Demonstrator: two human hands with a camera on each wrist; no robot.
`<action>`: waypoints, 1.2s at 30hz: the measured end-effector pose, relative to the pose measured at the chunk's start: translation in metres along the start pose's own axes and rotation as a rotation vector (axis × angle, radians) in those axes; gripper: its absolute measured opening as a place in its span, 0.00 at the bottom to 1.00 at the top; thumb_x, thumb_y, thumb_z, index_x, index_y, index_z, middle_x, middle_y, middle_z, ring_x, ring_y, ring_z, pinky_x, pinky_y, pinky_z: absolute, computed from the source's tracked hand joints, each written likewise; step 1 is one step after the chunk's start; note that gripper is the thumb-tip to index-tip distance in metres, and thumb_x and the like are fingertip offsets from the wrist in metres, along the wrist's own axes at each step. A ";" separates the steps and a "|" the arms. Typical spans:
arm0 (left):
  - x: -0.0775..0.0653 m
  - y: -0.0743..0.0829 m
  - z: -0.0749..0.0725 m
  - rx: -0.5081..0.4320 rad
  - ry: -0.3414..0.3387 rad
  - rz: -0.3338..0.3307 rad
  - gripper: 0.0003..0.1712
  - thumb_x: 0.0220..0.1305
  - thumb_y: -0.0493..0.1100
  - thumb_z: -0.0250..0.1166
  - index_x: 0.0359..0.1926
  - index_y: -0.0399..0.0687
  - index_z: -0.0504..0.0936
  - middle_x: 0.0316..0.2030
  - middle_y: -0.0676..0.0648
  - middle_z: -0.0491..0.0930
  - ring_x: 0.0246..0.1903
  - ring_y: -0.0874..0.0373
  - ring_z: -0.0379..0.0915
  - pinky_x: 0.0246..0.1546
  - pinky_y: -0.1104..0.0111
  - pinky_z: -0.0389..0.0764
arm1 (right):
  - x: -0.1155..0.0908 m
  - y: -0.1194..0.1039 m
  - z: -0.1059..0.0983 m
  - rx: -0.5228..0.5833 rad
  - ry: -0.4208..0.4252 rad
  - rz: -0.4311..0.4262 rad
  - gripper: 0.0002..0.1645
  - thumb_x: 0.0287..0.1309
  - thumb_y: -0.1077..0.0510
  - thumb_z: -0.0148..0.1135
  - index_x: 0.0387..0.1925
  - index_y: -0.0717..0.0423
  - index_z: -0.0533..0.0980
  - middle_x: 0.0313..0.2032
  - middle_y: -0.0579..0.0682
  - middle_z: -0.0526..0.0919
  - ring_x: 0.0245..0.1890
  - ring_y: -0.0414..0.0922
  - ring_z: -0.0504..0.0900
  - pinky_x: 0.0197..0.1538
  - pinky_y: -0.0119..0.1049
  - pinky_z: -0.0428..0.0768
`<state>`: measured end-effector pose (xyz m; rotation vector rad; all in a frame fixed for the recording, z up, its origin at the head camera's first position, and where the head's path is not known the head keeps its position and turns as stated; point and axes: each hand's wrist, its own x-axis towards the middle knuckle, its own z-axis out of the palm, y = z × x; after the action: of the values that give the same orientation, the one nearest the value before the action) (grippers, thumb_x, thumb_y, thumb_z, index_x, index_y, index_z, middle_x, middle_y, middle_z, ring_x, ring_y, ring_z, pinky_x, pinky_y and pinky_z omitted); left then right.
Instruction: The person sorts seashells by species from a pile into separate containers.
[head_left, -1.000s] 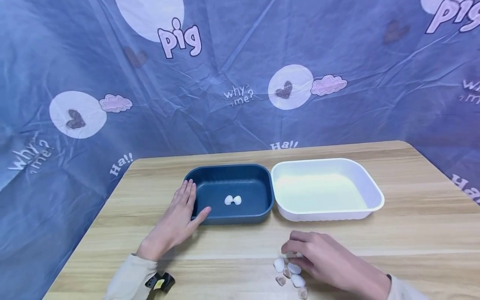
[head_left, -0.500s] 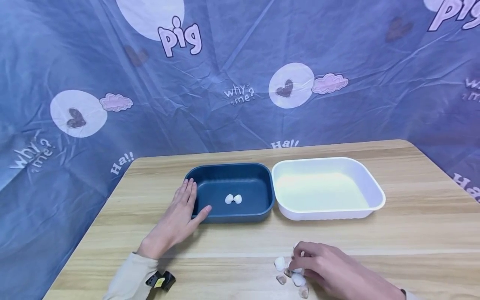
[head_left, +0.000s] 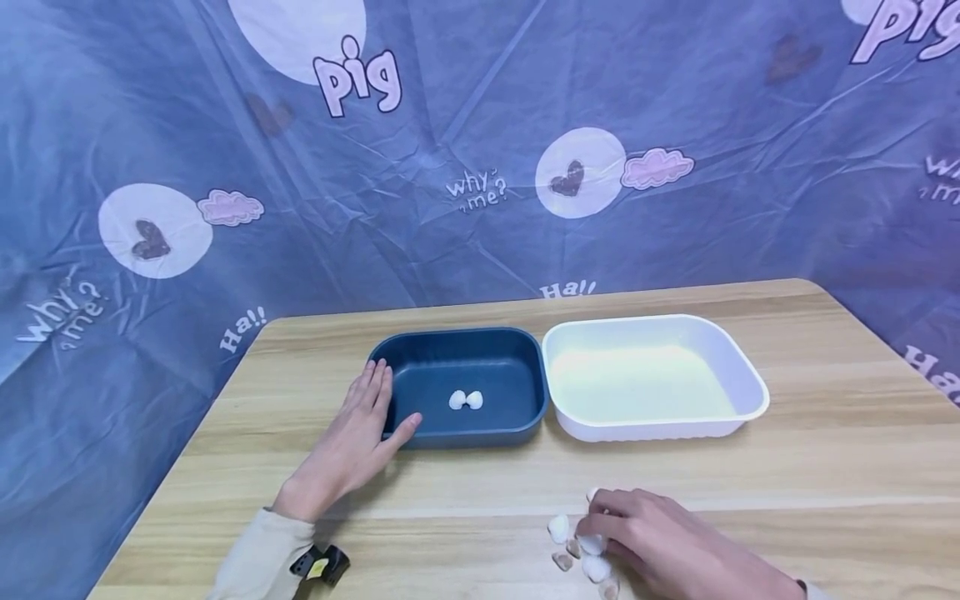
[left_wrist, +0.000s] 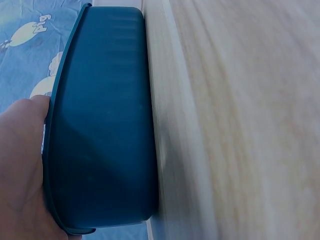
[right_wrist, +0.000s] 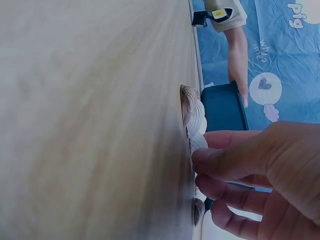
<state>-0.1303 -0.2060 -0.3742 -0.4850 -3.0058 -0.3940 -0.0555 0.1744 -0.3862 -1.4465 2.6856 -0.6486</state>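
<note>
My left hand [head_left: 352, 437] lies with straight fingers over the left rim of a dark blue tray [head_left: 465, 439]; the thumb reaches its front corner. Two small white seashells [head_left: 474, 400] sit side by side inside. In front of the trays, my right hand [head_left: 660, 537] bends over a small pile of shells. Its thumb and forefinger pinch a white ribbed seashell [right_wrist: 198, 142], partly covered by the thumb. Around it lie a white shell [head_left: 558, 527], another white shell [head_left: 596, 568] and a brown shell [head_left: 562, 561]. Part of the pile is hidden beneath the hand.
A white tray [head_left: 652, 431] holding nothing stands against the blue tray's right side. Both rest on a wood-grain table [head_left: 825, 467]. Behind it hangs a printed blue cloth [head_left: 450, 167]. A black strap with a yellow patch [head_left: 321, 566] is by the left sleeve.
My right hand has shifted slightly toward the table's front and right, closing thumb and forefinger at a white shell. The left hand stays on the blue tray.
</note>
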 end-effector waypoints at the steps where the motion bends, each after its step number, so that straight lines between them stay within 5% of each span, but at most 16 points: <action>1: 0.000 0.000 0.000 -0.002 0.000 0.001 0.52 0.70 0.70 0.41 0.74 0.32 0.44 0.75 0.36 0.38 0.74 0.44 0.29 0.72 0.51 0.42 | 0.000 0.000 0.000 0.001 0.004 0.002 0.18 0.53 0.62 0.70 0.44 0.39 0.79 0.38 0.30 0.74 0.35 0.29 0.71 0.34 0.32 0.78; 10: 0.001 -0.001 0.001 -0.008 0.016 0.023 0.50 0.71 0.67 0.44 0.73 0.29 0.46 0.74 0.33 0.41 0.74 0.42 0.31 0.72 0.50 0.42 | -0.001 -0.001 0.001 -0.041 -0.009 0.027 0.19 0.52 0.65 0.68 0.43 0.41 0.79 0.35 0.31 0.73 0.34 0.29 0.70 0.33 0.32 0.77; 17: 0.001 0.000 0.002 -0.009 0.017 0.025 0.51 0.70 0.68 0.43 0.73 0.29 0.46 0.74 0.33 0.41 0.74 0.42 0.31 0.72 0.50 0.42 | -0.002 0.005 0.007 -0.104 0.114 -0.066 0.11 0.54 0.57 0.70 0.37 0.41 0.78 0.34 0.31 0.71 0.32 0.29 0.70 0.31 0.25 0.71; 29: 0.001 -0.002 0.001 -0.011 -0.004 0.015 0.51 0.70 0.68 0.43 0.74 0.31 0.45 0.74 0.34 0.40 0.74 0.43 0.29 0.72 0.50 0.42 | 0.002 0.003 0.005 -0.154 0.186 -0.020 0.13 0.49 0.57 0.73 0.34 0.40 0.76 0.31 0.31 0.70 0.28 0.27 0.67 0.29 0.21 0.69; 36: 0.001 -0.002 -0.001 -0.013 -0.010 0.009 0.51 0.70 0.68 0.43 0.74 0.31 0.44 0.74 0.35 0.39 0.74 0.43 0.28 0.72 0.50 0.41 | 0.002 0.003 0.004 -0.130 0.128 -0.009 0.16 0.50 0.59 0.73 0.40 0.42 0.79 0.35 0.33 0.73 0.30 0.29 0.69 0.31 0.22 0.72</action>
<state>-0.1320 -0.2075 -0.3734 -0.5025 -3.0114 -0.4123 -0.0580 0.1729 -0.3908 -1.4955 2.8699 -0.5970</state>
